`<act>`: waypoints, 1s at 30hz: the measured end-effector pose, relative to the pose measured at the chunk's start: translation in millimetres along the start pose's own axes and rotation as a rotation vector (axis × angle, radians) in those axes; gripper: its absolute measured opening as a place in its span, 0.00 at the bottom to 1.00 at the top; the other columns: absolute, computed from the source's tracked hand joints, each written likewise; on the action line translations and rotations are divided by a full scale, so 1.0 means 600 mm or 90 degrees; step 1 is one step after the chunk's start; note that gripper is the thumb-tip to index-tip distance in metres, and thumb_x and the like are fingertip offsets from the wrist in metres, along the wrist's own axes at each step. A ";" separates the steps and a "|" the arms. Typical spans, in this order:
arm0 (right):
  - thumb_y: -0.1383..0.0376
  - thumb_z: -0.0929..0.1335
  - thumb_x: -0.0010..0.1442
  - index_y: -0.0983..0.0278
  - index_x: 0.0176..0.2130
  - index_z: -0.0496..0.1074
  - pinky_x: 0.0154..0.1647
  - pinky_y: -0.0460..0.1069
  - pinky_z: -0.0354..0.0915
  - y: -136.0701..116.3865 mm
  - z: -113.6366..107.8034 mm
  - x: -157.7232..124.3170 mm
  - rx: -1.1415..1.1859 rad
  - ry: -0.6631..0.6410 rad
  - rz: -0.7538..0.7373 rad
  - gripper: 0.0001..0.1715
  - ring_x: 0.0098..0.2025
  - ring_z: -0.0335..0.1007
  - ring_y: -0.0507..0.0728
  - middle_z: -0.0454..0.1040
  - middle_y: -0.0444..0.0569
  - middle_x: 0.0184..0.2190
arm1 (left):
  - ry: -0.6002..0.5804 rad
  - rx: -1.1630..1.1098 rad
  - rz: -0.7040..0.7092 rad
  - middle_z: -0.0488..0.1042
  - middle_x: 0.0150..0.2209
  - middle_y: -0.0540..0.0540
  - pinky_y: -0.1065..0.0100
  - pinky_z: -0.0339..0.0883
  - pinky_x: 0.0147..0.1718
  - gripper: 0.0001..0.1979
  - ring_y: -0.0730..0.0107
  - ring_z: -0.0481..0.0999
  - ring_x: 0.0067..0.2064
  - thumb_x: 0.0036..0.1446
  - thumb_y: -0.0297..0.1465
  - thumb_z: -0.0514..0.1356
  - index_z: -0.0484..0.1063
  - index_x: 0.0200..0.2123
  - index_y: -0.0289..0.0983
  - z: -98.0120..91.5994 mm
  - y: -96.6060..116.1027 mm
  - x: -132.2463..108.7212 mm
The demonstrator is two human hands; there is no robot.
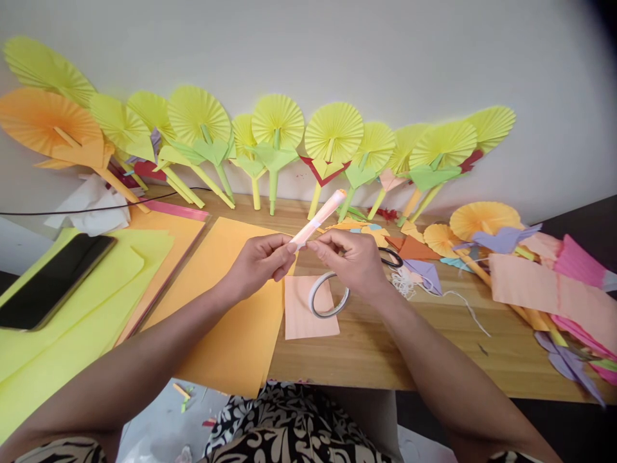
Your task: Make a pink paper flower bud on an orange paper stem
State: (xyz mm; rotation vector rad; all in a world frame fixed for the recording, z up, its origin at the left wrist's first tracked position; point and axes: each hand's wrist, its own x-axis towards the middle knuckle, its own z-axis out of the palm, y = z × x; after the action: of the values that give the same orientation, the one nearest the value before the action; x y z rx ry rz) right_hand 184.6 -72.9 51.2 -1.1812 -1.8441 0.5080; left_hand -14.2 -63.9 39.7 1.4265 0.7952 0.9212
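A rolled pale pink paper tube (324, 215) points up and to the right over the table, with a whitish band around its middle. My left hand (265, 258) is closed on its lower end. Close beside it, my right hand (351, 257) is pinched shut at the tube's base; a small whitish bit shows between the hands, but what the right fingers grip is hidden. Below them a roll of tape (314, 302) rests on a square of pink paper (299, 325). Black scissor handles (393, 258) show partly behind my right hand.
Several yellow pleated paper fans (333, 132) lean against the wall. Orange sheets (216, 321) and yellow sheets (62, 347) lie left, with a phone (55, 280) on top. White string (405, 283) and purple paper (427, 273) lie right, near a pile of pink paper (554, 289).
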 end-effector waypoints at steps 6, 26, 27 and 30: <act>0.56 0.71 0.62 0.62 0.27 0.76 0.22 0.46 0.52 -0.002 -0.002 0.002 0.007 -0.006 0.003 0.16 0.20 0.52 0.47 0.63 0.39 0.16 | -0.016 -0.027 -0.014 0.62 0.18 0.54 0.74 0.49 0.19 0.15 0.80 0.58 0.20 0.62 0.41 0.60 0.74 0.31 0.34 -0.003 0.004 -0.001; 0.59 0.67 0.62 0.63 0.53 0.76 0.53 0.55 0.70 0.079 -0.203 -0.030 -0.178 0.050 0.147 0.22 0.52 0.76 0.61 0.80 0.51 0.48 | 0.000 0.110 0.000 0.65 0.21 0.52 0.71 0.54 0.21 0.14 0.77 0.60 0.21 0.63 0.42 0.60 0.77 0.36 0.37 -0.004 0.010 0.008; 0.60 0.67 0.62 0.63 0.52 0.77 0.51 0.55 0.70 0.086 -0.221 -0.046 -0.240 0.037 0.163 0.20 0.51 0.77 0.61 0.81 0.51 0.48 | -0.016 0.104 0.003 0.65 0.22 0.51 0.70 0.54 0.22 0.15 0.76 0.60 0.22 0.64 0.43 0.58 0.77 0.37 0.37 -0.002 0.013 0.010; 0.63 0.66 0.63 0.62 0.50 0.79 0.46 0.53 0.69 0.109 -0.244 -0.089 -0.371 -0.049 0.224 0.18 0.45 0.78 0.61 0.82 0.51 0.44 | -0.070 0.150 0.037 0.63 0.23 0.51 0.68 0.56 0.23 0.19 0.75 0.60 0.22 0.67 0.44 0.52 0.74 0.35 0.37 0.008 0.027 0.016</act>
State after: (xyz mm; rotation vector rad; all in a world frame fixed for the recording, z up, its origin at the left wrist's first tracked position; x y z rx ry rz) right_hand 350.5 -104.7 60.5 -1.9189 -1.9194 0.2021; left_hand -6.5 -58.7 56.5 1.6982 0.8026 0.8039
